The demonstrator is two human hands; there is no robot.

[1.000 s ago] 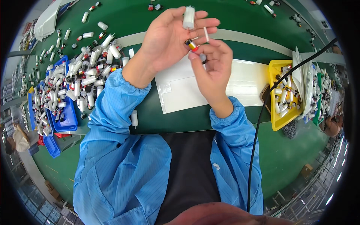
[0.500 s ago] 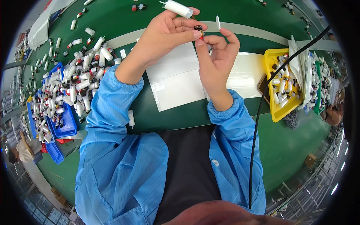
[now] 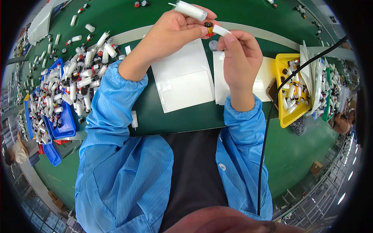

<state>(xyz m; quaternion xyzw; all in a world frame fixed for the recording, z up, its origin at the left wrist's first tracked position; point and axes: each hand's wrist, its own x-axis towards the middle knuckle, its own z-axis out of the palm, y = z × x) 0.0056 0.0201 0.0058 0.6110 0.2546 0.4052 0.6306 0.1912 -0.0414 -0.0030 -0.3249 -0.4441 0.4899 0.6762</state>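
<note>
1. Your left hand (image 3: 173, 33): grip closed, thumb tip against fingers, a small yellow-and-black part (image 3: 209, 28) at the fingertips.
2. White cylinder (image 3: 190, 11) also with that hand, lying tilted along the far side of the grip, its clear end toward the small part.
3. Your right hand (image 3: 244, 58): grip pinched nearly flat on a white strip (image 3: 221, 30), held by its near end; far end right beside the yellow-and-black part. Contact: cannot tell.
4. Grey disc (image 3: 213, 46) just below the part, near your right fingers; whether they touch it, cannot tell.
5. Beneath your hands: white sheets (image 3: 185, 91) on the green table (image 3: 149, 108). Yellow bin (image 3: 286, 119) to your right.
</note>
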